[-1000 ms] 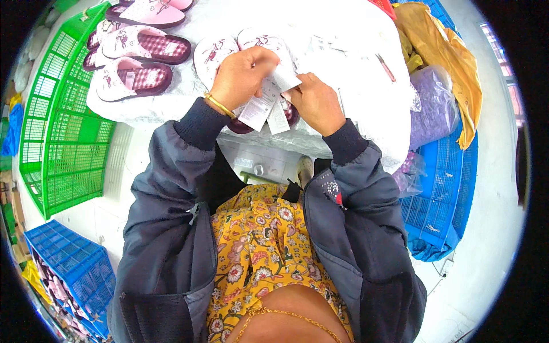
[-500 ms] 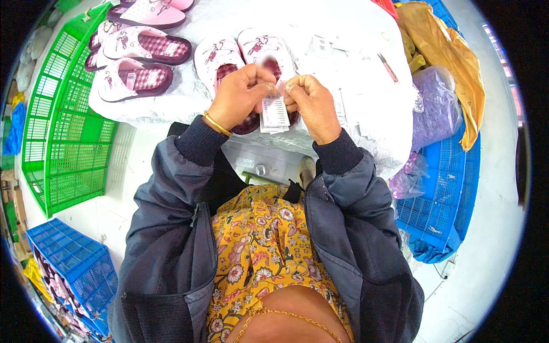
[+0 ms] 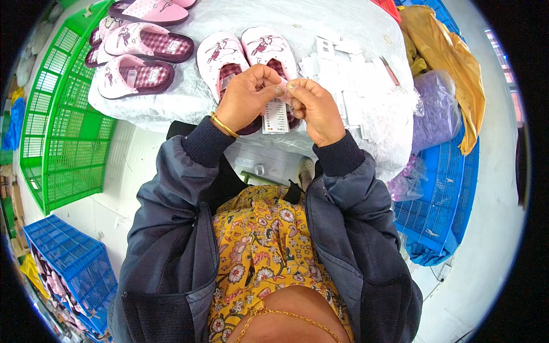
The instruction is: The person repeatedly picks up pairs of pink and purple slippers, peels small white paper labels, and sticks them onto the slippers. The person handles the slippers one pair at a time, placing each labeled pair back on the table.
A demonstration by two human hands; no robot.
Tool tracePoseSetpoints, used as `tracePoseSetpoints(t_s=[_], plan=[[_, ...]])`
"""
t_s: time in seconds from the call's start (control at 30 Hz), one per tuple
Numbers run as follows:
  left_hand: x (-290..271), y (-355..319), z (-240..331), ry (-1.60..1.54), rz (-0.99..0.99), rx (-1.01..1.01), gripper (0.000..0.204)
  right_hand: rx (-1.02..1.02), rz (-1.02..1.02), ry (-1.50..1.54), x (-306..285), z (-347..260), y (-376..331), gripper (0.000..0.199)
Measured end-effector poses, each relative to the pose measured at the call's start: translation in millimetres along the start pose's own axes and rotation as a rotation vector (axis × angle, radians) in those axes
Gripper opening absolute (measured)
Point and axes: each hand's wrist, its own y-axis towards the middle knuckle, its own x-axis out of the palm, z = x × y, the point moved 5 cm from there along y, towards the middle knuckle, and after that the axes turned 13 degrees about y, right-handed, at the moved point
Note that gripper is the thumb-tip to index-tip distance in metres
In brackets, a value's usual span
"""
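Observation:
Above a pair of pale pink slippers, both my hands meet with fingertips pinched. My left hand (image 3: 247, 96), with a gold bangle at the wrist, is closed at the top of a white printed paper tag (image 3: 275, 119). Close against it, my right hand (image 3: 316, 110) is also closed, thumb and forefinger pinching at the tag's upper end. Fingers hide that end, so any loop there cannot be made out. The left slipper (image 3: 220, 52) and right slipper (image 3: 267, 47) lie side by side, toes away from me, their checked insoles partly covered by my hands and the tag.
More pink slippers (image 3: 137, 77) line the left of the plastic-covered table (image 3: 189, 108). Loose white tags (image 3: 346, 74) and a pen-like tool (image 3: 390, 71) lie to the right. A green crate (image 3: 74, 140) and blue crates (image 3: 432, 211) stand beside the table, with a purple bag (image 3: 436, 106).
My fingertips have drawn slightly closer together at the tag's top. The tag hangs a little straighter, and the slippers appear shifted slightly to the right.

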Motion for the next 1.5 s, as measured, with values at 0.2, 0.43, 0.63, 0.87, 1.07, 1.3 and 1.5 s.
tracePoseSetpoints(t_s=[0.2,0.43,0.63,0.87,1.07,1.3,1.5], plan=[[-0.4,-0.3,0.4,-0.007,0.020,-0.002,0.011,-0.008,0.019,-0.039,1.9,0.8,-0.3,0.017],[1.5,-2.0,0.7,-0.026,0.059,0.024,0.008,-0.007,0.001,-0.091,1.5,2.3,0.5,0.015],[4.0,-1.3,-6.6,-0.065,0.038,0.054,0.009,-0.040,-0.024,-0.188,6.3,2.9,-1.6,0.016],[1.0,-4.1,-7.7,-0.050,-0.017,0.014,0.010,-0.105,-0.049,-0.294,9.9,0.9,-2.9,0.012],[0.0,-3.2,-13.2,-0.030,-0.042,0.019,0.011,-0.206,-0.078,-0.369,8.2,3.1,-0.9,0.011],[-26.3,-23.3,17.7,0.196,0.363,0.172,0.009,-0.609,-0.070,-0.787,20.0,-25.2,-1.8,0.020],[-87.3,-26.1,1.5,0.556,0.841,0.401,0.008,-0.714,-0.060,-1.400,72.6,-25.1,9.6,0.057]])
